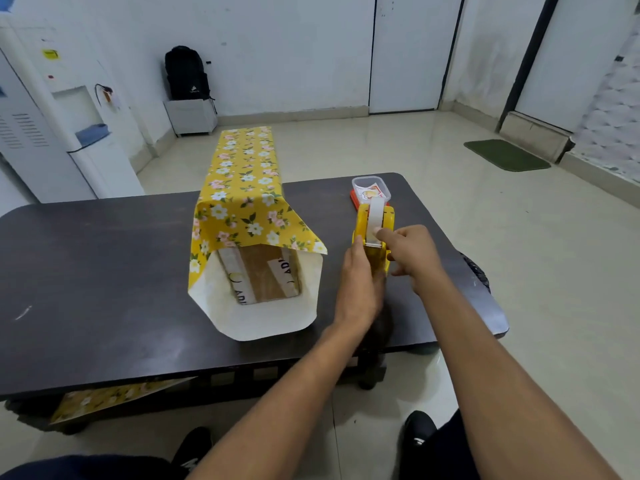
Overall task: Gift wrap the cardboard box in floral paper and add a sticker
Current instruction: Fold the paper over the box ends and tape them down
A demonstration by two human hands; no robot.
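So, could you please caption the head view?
Left hand grips yellow tape dispenser, right hand pinches its tape end, beside half-wrapped box.

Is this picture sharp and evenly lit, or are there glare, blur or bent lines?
Head view: wide-angle distortion bows the table and door frames; soft glare on the floor tiles; the left hand gripping the tape dispenser is slightly blurred; the floral paper is sharp.

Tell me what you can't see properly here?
Head view:
Cardboard box: only its near end shows; floral paper covers the rest.
Tape dispenser: lower body partly hidden behind the left hand and right hand.
Stickers in the clear container: too small to make out.
Second floral sheet: tabletop hides most of it.
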